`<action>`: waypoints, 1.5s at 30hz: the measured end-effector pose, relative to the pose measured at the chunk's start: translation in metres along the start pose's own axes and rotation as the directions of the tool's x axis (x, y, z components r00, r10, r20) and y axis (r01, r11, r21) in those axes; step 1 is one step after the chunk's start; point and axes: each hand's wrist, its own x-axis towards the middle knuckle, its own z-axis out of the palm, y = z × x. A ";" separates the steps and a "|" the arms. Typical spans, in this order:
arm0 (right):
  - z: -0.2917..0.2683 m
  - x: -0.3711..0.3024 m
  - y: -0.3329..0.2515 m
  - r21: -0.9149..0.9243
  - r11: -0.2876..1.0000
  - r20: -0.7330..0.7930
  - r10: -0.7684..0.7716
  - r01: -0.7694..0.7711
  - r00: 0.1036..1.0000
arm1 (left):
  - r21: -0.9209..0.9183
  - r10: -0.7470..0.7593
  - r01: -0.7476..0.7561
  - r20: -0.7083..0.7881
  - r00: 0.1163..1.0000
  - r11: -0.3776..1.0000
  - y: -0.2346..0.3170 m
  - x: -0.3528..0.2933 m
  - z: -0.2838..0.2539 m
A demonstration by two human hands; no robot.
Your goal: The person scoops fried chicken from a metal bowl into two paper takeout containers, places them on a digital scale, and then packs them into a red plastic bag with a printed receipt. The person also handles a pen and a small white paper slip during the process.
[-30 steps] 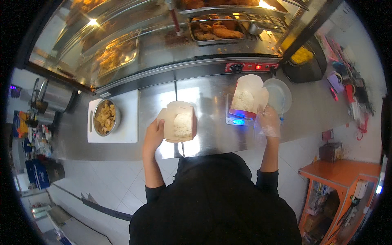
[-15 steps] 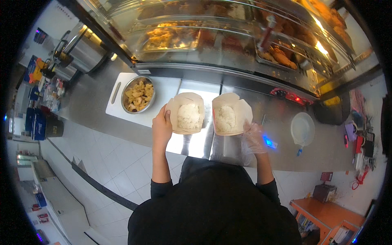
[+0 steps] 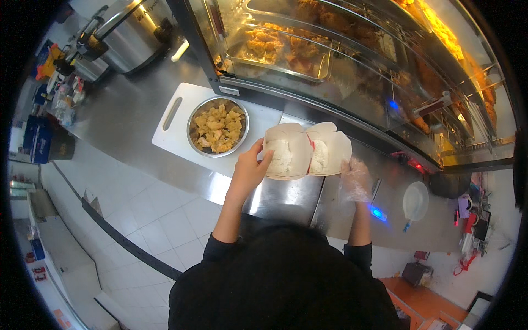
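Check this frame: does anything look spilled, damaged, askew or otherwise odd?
I see no spill or damage. One mismatch: the right hand, at the right box, wears a loose clear glove, while the left hand, gripping the left box, is bare.

Brushed-steel counter [image 3: 129, 113]; landmark, the white cutting board [image 3: 177, 132] lying on it. On the board we record one steel bowl [image 3: 218, 126] of golden food pieces. Left and beyond it, we list a large steel pot [image 3: 129, 43]; rightward behind, a glass-fronted cabinet [image 3: 308, 107]; well right, a blue-lit scale [image 3: 378, 213], then a pale round dish [image 3: 416, 202].
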 end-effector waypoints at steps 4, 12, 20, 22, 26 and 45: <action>-0.010 0.000 0.013 -0.042 0.996 -0.042 -0.076 0.075 0.996 | -0.044 -0.075 0.082 0.136 0.988 0.996 -0.003 0.000 -0.015; -0.021 -0.013 0.004 0.377 0.922 -0.247 0.196 -0.092 0.949 | -0.121 -0.187 0.223 0.257 0.948 0.967 -0.005 -0.001 -0.047; 0.000 0.001 -0.006 0.088 0.991 -0.061 0.111 -0.106 0.992 | 0.101 -0.064 0.031 0.346 0.936 0.994 -0.017 0.018 -0.005; 0.000 -0.007 -0.008 0.127 0.986 -0.184 0.130 -0.108 0.974 | 0.078 -0.114 0.091 0.393 0.913 0.993 -0.019 0.029 0.002; -0.008 -0.009 -0.006 0.230 0.924 -0.037 0.323 -0.307 0.946 | -0.053 -0.063 0.095 0.430 0.900 0.994 -0.025 0.038 0.010; 0.003 -0.027 -0.095 -0.426 0.743 -0.537 -0.667 0.517 0.516 | -0.304 -0.364 0.256 -0.387 0.847 0.918 -0.090 0.005 -0.107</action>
